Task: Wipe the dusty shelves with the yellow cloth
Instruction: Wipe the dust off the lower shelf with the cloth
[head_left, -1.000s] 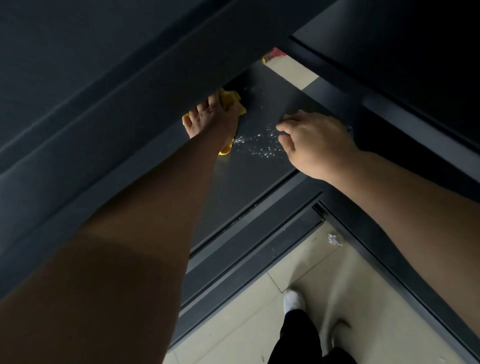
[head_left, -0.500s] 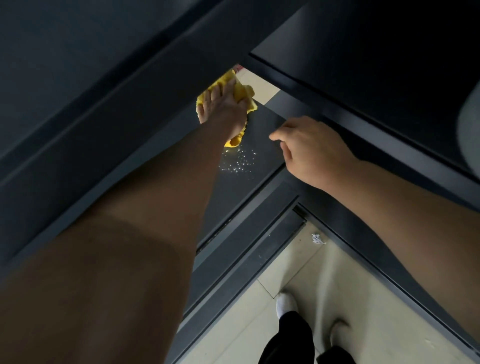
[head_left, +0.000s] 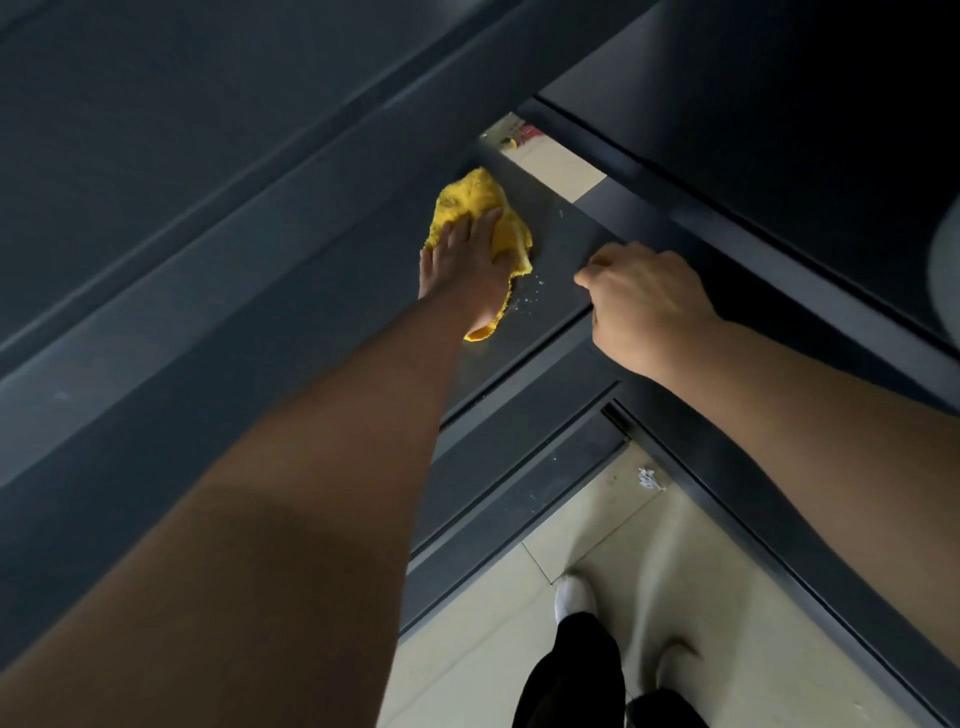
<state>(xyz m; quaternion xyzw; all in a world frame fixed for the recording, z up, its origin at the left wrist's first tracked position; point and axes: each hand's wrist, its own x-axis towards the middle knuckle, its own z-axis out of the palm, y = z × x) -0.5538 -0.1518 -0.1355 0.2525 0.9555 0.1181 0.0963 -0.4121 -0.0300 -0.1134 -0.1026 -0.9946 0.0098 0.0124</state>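
Note:
The yellow cloth (head_left: 470, 200) lies crumpled on a dark grey shelf (head_left: 553, 244), near its back left. My left hand (head_left: 467, 267) presses flat on the cloth with straight fingers, and cloth shows beyond the fingertips and along the thumb side. White dust specks (head_left: 530, 297) dot the shelf just right of the cloth. My right hand (head_left: 649, 306) sits at the shelf's right front corner, its fingers curled over the dark frame there.
A dark upper shelf (head_left: 208, 218) overhangs on the left, and another dark panel (head_left: 779, 104) stands at the right. A lower shelf ledge (head_left: 519, 467) runs below. On the tiled floor lie a paper scrap (head_left: 649, 478) and my white shoes (head_left: 574, 595).
My left hand has slid the cloth over the patch of white specks, and fewer specks show now. My right hand stays at the shelf's right edge.

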